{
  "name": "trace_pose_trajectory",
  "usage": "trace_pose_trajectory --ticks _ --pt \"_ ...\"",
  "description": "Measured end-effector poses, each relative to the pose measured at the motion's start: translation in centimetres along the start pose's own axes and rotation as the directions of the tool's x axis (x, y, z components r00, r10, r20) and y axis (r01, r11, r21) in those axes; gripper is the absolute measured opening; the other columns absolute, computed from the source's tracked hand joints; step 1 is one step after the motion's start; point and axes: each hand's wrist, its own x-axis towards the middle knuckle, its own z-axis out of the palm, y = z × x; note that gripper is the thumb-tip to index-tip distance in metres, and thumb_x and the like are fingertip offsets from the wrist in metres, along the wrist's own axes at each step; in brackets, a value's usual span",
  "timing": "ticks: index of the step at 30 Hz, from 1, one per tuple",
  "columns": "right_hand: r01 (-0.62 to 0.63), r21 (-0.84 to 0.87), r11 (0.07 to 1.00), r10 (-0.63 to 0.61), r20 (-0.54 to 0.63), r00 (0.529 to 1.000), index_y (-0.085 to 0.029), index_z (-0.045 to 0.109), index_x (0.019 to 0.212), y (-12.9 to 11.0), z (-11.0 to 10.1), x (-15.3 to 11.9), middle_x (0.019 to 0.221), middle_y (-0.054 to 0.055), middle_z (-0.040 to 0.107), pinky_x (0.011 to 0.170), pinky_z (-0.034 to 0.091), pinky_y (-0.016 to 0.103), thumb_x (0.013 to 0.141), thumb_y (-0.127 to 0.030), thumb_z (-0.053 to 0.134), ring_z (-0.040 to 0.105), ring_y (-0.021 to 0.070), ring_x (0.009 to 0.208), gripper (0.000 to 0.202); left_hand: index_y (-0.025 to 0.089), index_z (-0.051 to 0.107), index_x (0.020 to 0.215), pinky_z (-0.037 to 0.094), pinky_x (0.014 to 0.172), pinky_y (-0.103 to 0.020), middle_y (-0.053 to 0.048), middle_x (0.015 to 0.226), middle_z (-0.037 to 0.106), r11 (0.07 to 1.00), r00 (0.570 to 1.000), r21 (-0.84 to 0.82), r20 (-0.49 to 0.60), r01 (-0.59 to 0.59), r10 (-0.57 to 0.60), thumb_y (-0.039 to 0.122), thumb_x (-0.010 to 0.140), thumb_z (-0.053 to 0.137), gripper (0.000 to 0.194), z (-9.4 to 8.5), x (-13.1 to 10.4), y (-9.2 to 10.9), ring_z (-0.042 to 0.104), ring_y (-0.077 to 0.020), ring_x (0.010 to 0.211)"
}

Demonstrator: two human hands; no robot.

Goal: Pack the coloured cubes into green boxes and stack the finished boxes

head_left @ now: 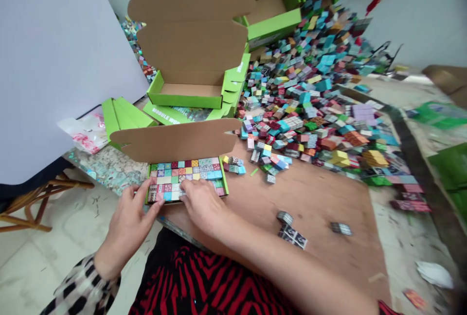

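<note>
A green box (226,183) with its brown cardboard lid (175,141) raised lies at the table's front edge, filled with rows of small patterned blocks (175,171). At the box's left front corner is my left hand (127,218), thumb and fingers spread, with the thumb along the front edge. My right hand (202,203) rests over the front part of the blocks, fingertips touching them; its fingers are curled and partly hidden, so whether it grips a block cannot be made out.
Behind stands another open green box (186,100) on flat green boxes (164,113). A large pile of colourful blocks (299,96) covers the back right. Loose dark blocks (294,236) lie right of my forearm. A plastic bag (85,135) is at the left.
</note>
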Motion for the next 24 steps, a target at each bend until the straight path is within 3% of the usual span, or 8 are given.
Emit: trace_pose_trajectory --ticks 4,6,10,15,17,19,22,24 --pt "0.096 0.091 0.991 -0.091 -0.063 0.994 -0.018 0.061 0.094 2.3 -1.5 -1.1 0.092 0.007 0.065 0.074 0.042 0.030 0.089 -0.014 0.042 0.057 0.0187 0.087 0.020 0.022 0.056 0.126 0.046 0.084 -0.044 -0.009 0.102 0.045 0.993 0.996 0.090 -0.010 -0.082 0.083 0.053 0.082 0.048 0.054 -0.3 0.9 0.4 0.051 -0.0268 0.096" --pt "0.033 0.106 0.994 -0.018 -0.139 0.990 -0.019 0.061 0.098 4.6 -3.2 -1.5 0.095 0.007 0.064 0.075 0.042 0.031 0.087 -0.015 0.044 0.057 0.0185 0.088 0.021 0.023 0.055 0.127 0.046 0.084 -0.044 -0.008 0.101 0.043 0.991 0.997 0.113 0.013 -0.074 0.073 0.052 0.081 0.051 0.055 -0.3 1.5 0.2 0.049 -0.0269 0.096" --pt "-0.298 -0.056 0.953 0.277 -0.240 0.930 -0.017 0.059 0.102 9.5 -5.6 -1.5 0.099 0.012 0.059 0.071 0.043 0.035 0.081 -0.024 0.055 0.055 0.0255 0.091 0.023 0.021 0.054 0.128 0.046 0.082 -0.046 -0.009 0.098 0.042 0.986 0.998 0.155 0.003 -0.063 0.063 0.052 0.079 0.051 0.059 -0.5 2.1 0.2 0.048 -0.0286 0.095" --pt "-0.230 -0.106 0.967 0.212 -0.156 0.965 -0.016 0.051 0.119 12.1 -4.5 -0.3 0.114 0.015 0.052 0.076 0.042 0.035 0.074 -0.020 0.060 0.052 0.0258 0.098 0.046 0.020 0.055 0.126 0.047 0.083 -0.046 -0.011 0.105 0.044 0.969 0.960 0.091 -0.142 -0.229 0.240 0.046 0.085 0.049 0.049 -1.2 1.2 2.7 0.049 -0.0292 0.099" --pt "-0.182 -0.082 0.980 0.172 -0.122 0.978 -0.017 0.053 0.113 12.5 -4.1 -0.2 0.110 0.012 0.054 0.077 0.041 0.032 0.076 -0.015 0.056 0.053 0.0225 0.096 0.038 0.024 0.050 0.129 0.048 0.084 -0.040 -0.010 0.109 0.047 0.926 0.926 -0.073 -0.105 -0.371 0.362 0.039 0.088 0.050 0.044 -1.4 0.4 4.2 0.051 -0.0249 0.100" --pt "-0.169 -0.080 0.982 0.160 -0.099 0.982 -0.016 0.056 0.106 12.8 -4.3 -0.8 0.105 0.010 0.056 0.077 0.041 0.030 0.074 -0.011 0.055 0.053 0.0205 0.092 0.032 0.028 0.046 0.131 0.049 0.084 -0.035 -0.008 0.109 0.052 0.846 0.873 -0.271 0.039 -0.460 0.487 0.032 0.090 0.051 0.042 -1.2 -0.4 5.9 0.054 -0.0204 0.098" --pt "-0.162 -0.106 0.981 0.162 -0.012 0.987 -0.016 0.058 0.102 12.7 -5.1 -2.9 0.099 0.009 0.056 0.076 0.040 0.029 0.071 -0.008 0.056 0.053 0.0200 0.090 0.031 0.028 0.051 0.126 0.050 0.077 -0.030 -0.004 0.098 0.059 0.728 0.710 -0.538 0.301 -0.425 0.637 0.027 0.092 0.048 0.035 -0.3 -1.4 8.4 0.057 -0.0156 0.088" --pt "-0.121 -0.109 0.987 0.131 0.087 0.988 -0.016 0.059 0.100 12.2 -5.6 -4.8 0.098 0.009 0.055 0.075 0.040 0.029 0.071 -0.006 0.054 0.053 0.0200 0.090 0.031 0.026 0.055 0.121 0.050 0.077 -0.030 -0.003 0.093 0.060 0.695 0.623 -0.618 0.392 -0.367 0.677 0.027 0.092 0.048 0.030 0.9 -1.8 9.9 0.058 -0.0152 0.085"
